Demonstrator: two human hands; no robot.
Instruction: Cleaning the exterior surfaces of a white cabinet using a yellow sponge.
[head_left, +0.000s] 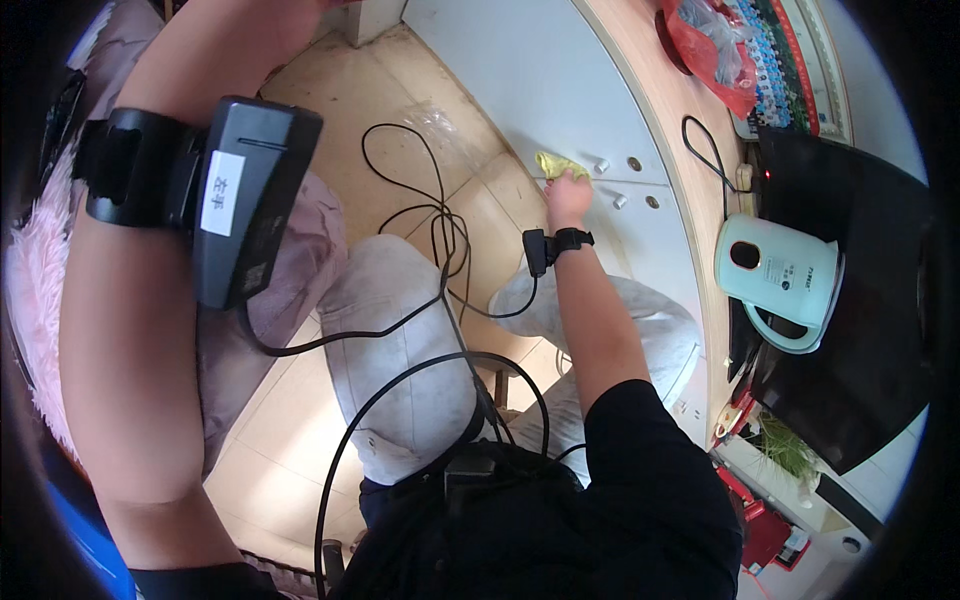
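Note:
My right hand (570, 196) grips a yellow cloth (556, 165) against the face of a white cabinet door (540, 82). Beside the cloth are two small light knobs (601, 165) and two round locks (634, 163), either side of the gap between doors. Only part of my left hand (281, 30) shows at the top edge, its fingers cut off, so what it holds is hidden. A black device (251, 202) with a written label is strapped on my left forearm. A smaller one (535, 253) sits at my right wrist.
Black cables (446, 217) loop over the tiled floor (360, 82) and my lap. On the wooden cabinet top (637, 45) are a pale green electric kettle (780, 277), a black screen (840, 202) and a red plastic bag (709, 45). A pink-covered seat (255, 375) is at left.

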